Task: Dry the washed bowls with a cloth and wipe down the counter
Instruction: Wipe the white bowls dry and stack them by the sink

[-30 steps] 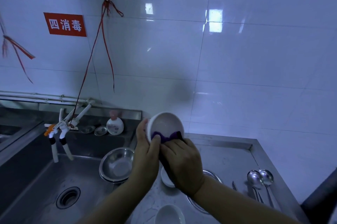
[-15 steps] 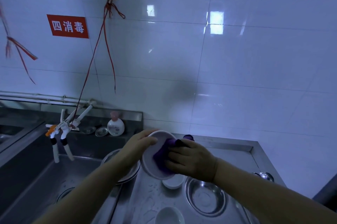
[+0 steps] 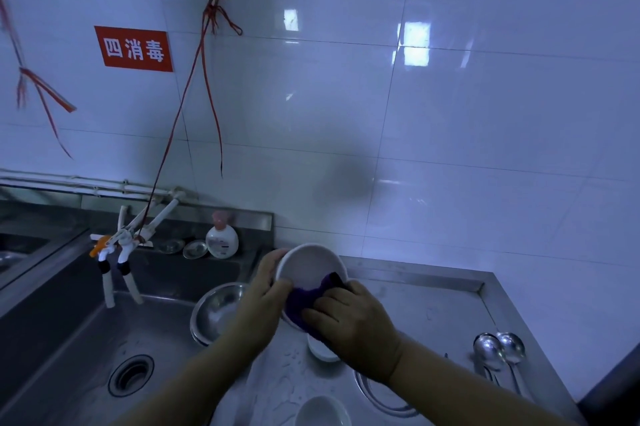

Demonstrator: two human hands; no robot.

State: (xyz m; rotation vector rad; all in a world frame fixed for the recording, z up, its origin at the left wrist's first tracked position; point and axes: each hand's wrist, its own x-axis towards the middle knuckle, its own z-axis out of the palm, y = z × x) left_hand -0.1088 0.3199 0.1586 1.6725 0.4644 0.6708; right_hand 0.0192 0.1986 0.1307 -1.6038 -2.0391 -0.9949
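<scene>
Bowl (image 3: 309, 269) gripped by left hand (image 3: 265, 294) | right hand (image 3: 349, 318) presses purple cloth (image 3: 304, 299), hiding lower rim

Bare counter (image 3: 429, 301) lies open behind the spoons (image 3: 498, 353); small bowls (image 3: 323, 410) crowd its near, wet part.

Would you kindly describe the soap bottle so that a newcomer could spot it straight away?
Start at the steel sink on the left and follow its back ledge rightward, past the taps and two small metal dishes. The soap bottle stands upright at the ledge's right end, against the backsplash. It alone there is white and round-bodied with a pink pump top.
</scene>
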